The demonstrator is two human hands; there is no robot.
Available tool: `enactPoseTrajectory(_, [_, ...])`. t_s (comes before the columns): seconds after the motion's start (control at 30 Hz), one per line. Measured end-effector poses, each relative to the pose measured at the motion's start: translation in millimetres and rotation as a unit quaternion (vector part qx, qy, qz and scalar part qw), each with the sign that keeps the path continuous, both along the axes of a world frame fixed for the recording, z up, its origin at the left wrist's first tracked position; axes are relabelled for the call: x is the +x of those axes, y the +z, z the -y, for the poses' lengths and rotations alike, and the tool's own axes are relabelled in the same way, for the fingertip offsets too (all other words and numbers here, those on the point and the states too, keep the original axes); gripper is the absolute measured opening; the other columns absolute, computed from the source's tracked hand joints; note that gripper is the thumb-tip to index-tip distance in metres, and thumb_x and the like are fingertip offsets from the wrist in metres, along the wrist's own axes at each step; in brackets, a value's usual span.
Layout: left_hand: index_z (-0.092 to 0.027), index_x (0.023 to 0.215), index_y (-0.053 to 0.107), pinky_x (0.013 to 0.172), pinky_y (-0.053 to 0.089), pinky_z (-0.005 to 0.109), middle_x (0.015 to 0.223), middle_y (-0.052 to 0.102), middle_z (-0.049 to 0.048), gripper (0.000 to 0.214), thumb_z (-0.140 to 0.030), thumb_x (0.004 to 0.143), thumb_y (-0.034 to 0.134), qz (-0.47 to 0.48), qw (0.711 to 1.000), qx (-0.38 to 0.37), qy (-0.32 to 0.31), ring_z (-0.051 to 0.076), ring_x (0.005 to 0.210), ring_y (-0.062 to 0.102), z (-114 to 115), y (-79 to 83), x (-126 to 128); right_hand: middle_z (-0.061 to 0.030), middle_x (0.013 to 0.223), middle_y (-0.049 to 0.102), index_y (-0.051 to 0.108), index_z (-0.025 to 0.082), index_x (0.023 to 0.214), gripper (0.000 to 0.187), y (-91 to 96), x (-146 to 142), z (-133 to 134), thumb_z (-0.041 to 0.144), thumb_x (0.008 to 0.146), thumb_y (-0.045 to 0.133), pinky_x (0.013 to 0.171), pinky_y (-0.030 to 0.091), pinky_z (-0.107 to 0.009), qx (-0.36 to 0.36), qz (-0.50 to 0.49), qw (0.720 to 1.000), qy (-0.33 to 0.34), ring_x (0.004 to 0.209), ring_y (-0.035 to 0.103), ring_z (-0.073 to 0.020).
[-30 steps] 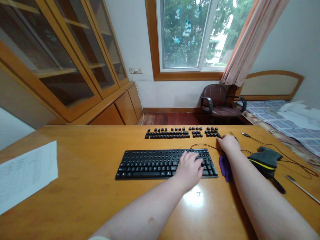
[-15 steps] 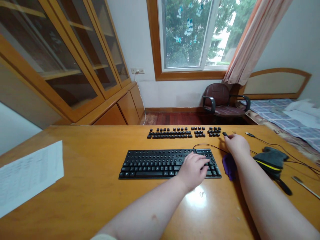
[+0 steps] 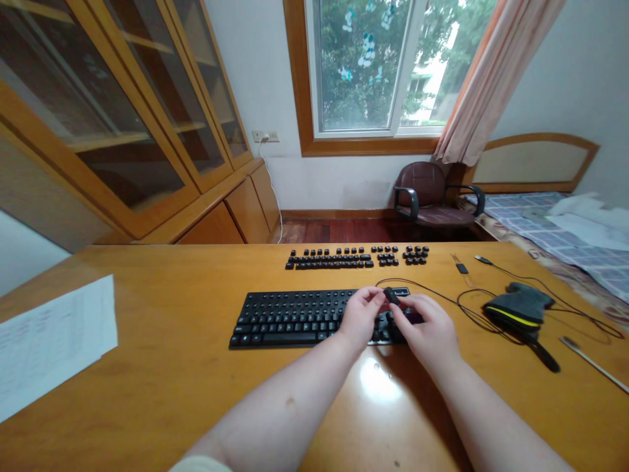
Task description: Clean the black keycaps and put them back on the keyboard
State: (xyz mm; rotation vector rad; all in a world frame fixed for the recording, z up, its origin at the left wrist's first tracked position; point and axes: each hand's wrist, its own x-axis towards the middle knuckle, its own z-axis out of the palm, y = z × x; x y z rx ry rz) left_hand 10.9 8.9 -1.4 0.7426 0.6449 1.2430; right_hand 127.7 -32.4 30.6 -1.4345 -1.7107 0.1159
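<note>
- A small black keycap [image 3: 392,295] is held just above the keyboard [image 3: 289,318], over its right end, near the back edge.
- The right hand [image 3: 428,330] has its fingers [image 3: 403,305] pinched shut on the keycap from the right.
- The left hand [image 3: 361,318] hovers over the keyboard's right part with its fingers [image 3: 374,299] curled in, the tips at the keycap's left side; whether they grip it cannot be told.
- The keyboard lies flat on the wooden surface [image 3: 162,367].
- Behind the keyboard, rows of loose keycaps [image 3: 356,257] are laid out in keyboard order.
- Right of the keyboard lie a looped black cable [image 3: 472,311] and a black-and-yellow pouch [image 3: 518,307].
- Well left of the keyboard lies a printed sheet [image 3: 52,341].
</note>
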Motion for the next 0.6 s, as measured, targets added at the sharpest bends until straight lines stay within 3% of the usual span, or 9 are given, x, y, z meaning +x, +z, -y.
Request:
enactPoseTrajectory(0.43, [-0.013,0.082,0.058,0.075,0.045,0.028,0.08,0.063,0.0032,0.032,-0.031,0.063,0.075,0.082,0.98,-0.073,-0.167,0.013,0.076,0.06,4.5,4.6,-4.5,-0.0042,0.075,0.062,0.059,0.022,0.075,0.01,0.7,4.2,5.6,0.032,0.076,0.058,0.065,0.047,-0.031,-0.001,-0.026,1.0,0.011,0.071,0.058,-0.0189])
enactPoseTrajectory(0.6, [-0.012,0.076,0.057,0.075,0.045,0.027,0.076,0.063,0.003,0.032,-0.025,0.056,0.079,0.09,0.98,-0.07,-0.165,0.013,0.073,0.06,4.5,4.8,-6.1,-0.0031,0.073,0.06,0.057,0.021,0.074,0.007,4.3,1.8,8.9,0.028,0.075,0.058,0.064,0.047,-0.03,-0.001,-0.037,0.999,0.022,0.069,0.057,-0.0177])
